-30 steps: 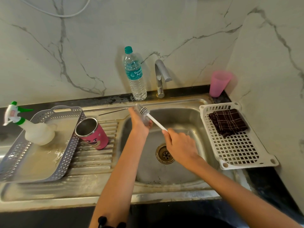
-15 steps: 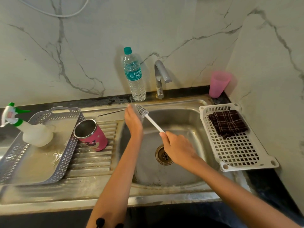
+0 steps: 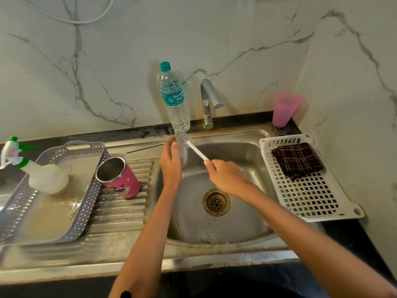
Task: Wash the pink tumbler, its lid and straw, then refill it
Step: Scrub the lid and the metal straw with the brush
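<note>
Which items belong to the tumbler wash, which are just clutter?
In play: pink tumbler, clear lid in left hand, brush in right hand, metal straw, tap, water bottle.
Lying about: spray bottle, grey basket, pink cup, white rack, brown cloth.

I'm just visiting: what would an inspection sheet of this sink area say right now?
Surface: steel sink, ribbed drainboard.
Job's things: pink tumbler tilted against grey tray; clear lid in left hand; metal straw behind drainboard.
Clutter: spray bottle in tray, water bottle, pink cup, cloth on white rack.
Hands: left holds lid; right hand grips brush, bristles at lid.
Cables: one white cable on wall.
Surroundings: marble walls, tap.
</note>
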The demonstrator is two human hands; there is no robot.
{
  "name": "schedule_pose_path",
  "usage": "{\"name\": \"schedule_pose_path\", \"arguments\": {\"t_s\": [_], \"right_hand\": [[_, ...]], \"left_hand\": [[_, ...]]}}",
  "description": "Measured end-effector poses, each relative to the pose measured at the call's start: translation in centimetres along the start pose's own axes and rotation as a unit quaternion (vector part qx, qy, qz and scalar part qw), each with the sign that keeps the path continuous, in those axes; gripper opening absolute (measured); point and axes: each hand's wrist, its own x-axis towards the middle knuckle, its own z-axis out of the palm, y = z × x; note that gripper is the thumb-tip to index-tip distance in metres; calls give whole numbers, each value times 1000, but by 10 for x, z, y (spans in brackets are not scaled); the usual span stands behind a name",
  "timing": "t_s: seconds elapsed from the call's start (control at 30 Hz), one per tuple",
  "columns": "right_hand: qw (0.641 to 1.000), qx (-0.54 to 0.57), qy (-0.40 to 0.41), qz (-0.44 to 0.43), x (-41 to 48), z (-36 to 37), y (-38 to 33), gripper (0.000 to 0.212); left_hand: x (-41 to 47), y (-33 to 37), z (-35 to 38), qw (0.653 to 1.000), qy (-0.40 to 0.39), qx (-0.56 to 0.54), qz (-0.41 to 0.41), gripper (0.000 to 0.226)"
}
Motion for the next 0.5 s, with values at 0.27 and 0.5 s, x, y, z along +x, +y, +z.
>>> {"name": "schedule_pose_path", "arguments": {"t_s": [0.27,0.5], "right_hand": [[1000,-3,7,-11,-13,-3,10,44],[1000,12,1,0,-2,-12,11,44]], "left_hand": [[-3,12,-11,998,-53,1,28,33],[-7,7,-6,981,-89,-150,-84,46]]}}
